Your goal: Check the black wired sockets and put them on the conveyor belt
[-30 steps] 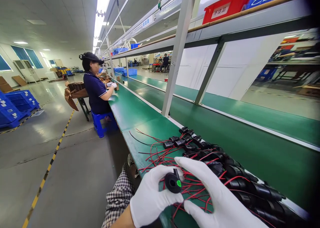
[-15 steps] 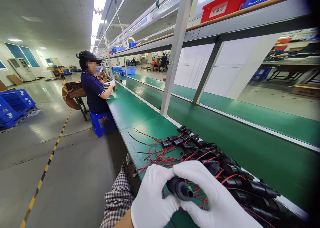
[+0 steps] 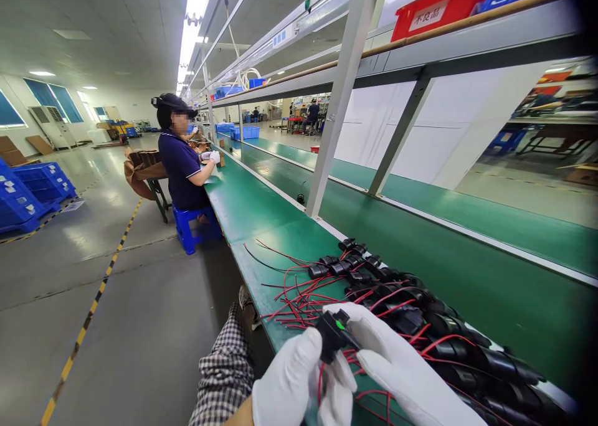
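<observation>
A black cylindrical part (image 3: pixel 331 337) with a green spot and a red wire is held between my hands over the green bench. My left hand (image 3: pixel 299 376), in a white glove, grips its left side between thumb and fingers. My right hand (image 3: pixel 397 357), also gloved in white, has its fingers around the part's right end. Beyond and to the right of my hands, many black parts (image 3: pixel 411 307) lie piled along the bench edge. Their red and black wires (image 3: pixel 299 289) spread leftward over the bench.
The green bench (image 3: pixel 252 195) runs forward to a seated person (image 3: pixel 180 158) in a dark shirt on a blue stool (image 3: pixel 187 230). A metal post (image 3: pixel 339 102) rises beside the bench. Overhead, a shelf holds a red bin (image 3: pixel 439 12). Blue crates (image 3: pixel 42 186) stand at the far left.
The black part has been turned, so its green spot now faces up and its open end no longer faces me. My left hand's fingers have shifted beneath it. The view has swung slightly left.
</observation>
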Action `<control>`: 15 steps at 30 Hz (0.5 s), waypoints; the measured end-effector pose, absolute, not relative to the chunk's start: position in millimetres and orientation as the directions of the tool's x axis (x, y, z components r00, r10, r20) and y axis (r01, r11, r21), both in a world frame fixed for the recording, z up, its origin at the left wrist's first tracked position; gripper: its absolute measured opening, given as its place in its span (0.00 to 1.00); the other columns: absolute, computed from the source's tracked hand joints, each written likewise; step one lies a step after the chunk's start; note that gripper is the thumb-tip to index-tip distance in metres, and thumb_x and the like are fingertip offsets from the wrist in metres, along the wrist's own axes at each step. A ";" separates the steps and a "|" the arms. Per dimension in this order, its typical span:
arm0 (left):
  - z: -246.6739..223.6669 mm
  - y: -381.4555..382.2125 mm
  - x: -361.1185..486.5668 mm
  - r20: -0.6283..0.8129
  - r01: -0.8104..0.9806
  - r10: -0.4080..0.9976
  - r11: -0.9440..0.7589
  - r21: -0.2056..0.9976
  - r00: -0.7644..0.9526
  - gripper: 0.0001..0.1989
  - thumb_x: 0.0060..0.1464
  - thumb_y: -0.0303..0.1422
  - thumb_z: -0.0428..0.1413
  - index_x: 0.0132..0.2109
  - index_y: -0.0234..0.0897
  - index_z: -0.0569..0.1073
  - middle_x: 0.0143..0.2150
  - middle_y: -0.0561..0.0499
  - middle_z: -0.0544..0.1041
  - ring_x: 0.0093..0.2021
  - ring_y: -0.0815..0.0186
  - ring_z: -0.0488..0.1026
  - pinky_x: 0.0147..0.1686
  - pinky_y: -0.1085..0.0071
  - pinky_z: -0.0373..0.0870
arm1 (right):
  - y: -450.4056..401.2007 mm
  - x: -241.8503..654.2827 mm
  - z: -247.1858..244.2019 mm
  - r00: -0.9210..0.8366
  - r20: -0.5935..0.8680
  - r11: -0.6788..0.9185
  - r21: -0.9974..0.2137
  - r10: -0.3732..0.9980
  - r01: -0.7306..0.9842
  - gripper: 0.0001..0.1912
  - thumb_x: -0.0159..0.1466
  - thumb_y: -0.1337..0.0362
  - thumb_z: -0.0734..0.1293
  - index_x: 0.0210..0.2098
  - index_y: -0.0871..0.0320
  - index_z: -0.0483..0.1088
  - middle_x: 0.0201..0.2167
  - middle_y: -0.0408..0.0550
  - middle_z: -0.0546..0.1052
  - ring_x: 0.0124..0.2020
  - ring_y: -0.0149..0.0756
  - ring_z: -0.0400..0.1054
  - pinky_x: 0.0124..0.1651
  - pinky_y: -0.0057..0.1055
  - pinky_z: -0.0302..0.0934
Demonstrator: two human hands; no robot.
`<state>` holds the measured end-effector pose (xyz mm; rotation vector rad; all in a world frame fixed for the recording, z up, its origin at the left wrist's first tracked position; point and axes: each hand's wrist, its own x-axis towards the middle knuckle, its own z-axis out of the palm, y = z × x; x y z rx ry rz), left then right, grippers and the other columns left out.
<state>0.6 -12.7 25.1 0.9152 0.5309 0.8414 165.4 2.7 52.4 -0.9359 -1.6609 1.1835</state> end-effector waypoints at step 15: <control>11.5 -16.9 8.5 -0.030 -0.498 0.533 0.807 0.318 0.845 0.31 0.58 0.58 0.45 0.17 0.41 0.54 0.05 0.60 0.49 0.05 0.75 0.41 0.13 0.72 0.37 | -3.4 147.4 54.5 -0.336 0.066 0.139 -0.970 0.939 0.199 0.12 0.64 0.58 0.64 0.45 0.55 0.67 0.41 0.49 0.78 0.43 0.46 0.73 0.50 0.44 0.69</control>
